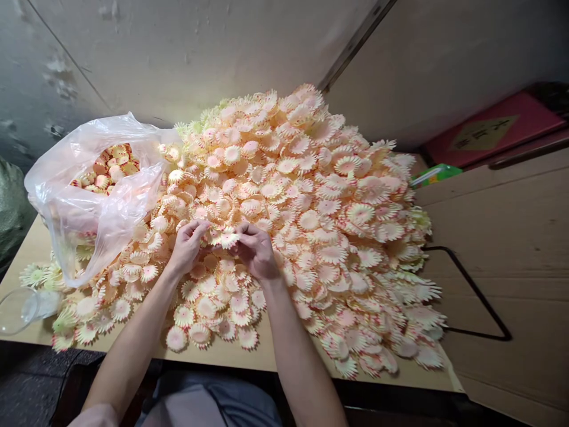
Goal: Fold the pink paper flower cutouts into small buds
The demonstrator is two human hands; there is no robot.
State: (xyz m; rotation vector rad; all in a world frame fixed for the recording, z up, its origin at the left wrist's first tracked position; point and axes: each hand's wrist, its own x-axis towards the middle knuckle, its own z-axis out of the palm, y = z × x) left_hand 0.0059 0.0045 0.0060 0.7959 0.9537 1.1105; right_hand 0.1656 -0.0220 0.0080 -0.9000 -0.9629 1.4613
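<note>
Between my two hands are a few small cream flower-shaped petal pieces (228, 238) with pink-red tips. My left hand (187, 244) is closed, its thumb and fingers pinching the left side of them. On the right side, my right hand (258, 251) pinches with thumb and forefinger. A large heap of similar petal pieces (329, 207), pale pink and cream with jagged edges, rises behind and around both hands. More of these pieces lie on the table below my wrists. Exactly how the held pieces sit together is too small to make out.
A clear plastic bag (66, 219) at the left holds smaller yellow-and-red pieces (116, 169). A transparent round container (20, 311) lies on the wooden table (267, 357) at the near left. Cardboard (502, 267), a black metal bar (478, 290) and a red box (502, 131) stand at the right.
</note>
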